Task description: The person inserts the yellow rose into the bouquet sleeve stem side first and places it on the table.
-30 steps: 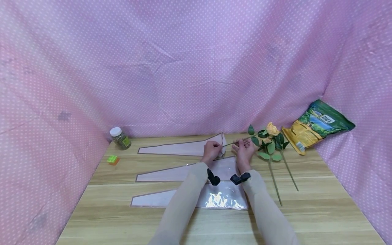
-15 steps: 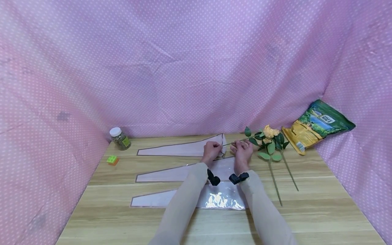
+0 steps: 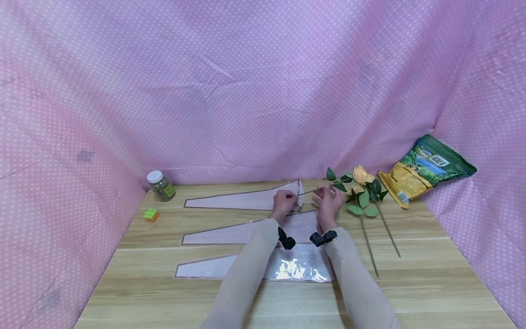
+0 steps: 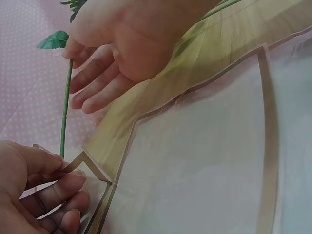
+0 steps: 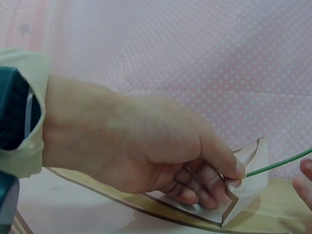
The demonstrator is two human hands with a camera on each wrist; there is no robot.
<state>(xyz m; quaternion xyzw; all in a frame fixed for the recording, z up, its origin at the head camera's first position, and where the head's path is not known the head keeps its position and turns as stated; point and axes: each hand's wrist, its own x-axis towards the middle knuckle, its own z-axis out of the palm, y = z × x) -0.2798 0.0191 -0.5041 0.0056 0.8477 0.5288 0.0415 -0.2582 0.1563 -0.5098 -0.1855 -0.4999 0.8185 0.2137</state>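
Note:
A yellow-orange rose (image 3: 363, 174) with green leaves lies nearly sideways, its green stem (image 4: 66, 109) running left into the mouth of the farthest flower sleeve (image 3: 246, 199). My left hand (image 3: 284, 202) pinches the brown-edged mouth of that sleeve, thumb and fingertips right at the stem. To the right, my right hand (image 3: 328, 205) pinches the stem just below its leaves with thumb and forefinger, the other fingers loosely spread. The left wrist view shows both hands along the stem. In the right wrist view, my left hand (image 5: 146, 141) grips the folded sleeve mouth (image 5: 243, 190).
Two more flat sleeves (image 3: 222, 234) lie nearer me, partly under my forearms. Other rose stems (image 3: 367, 244) rest at the right. A green and yellow bag (image 3: 427, 169) leans at the back right. A white-lidded jar (image 3: 162, 186) and small sticky-note block (image 3: 151, 215) sit at the left.
The held rose has shifted slightly left, its stem further into the sleeve mouth. My right hand moved a little left, then back right along the stem. The left hand has stayed in place.

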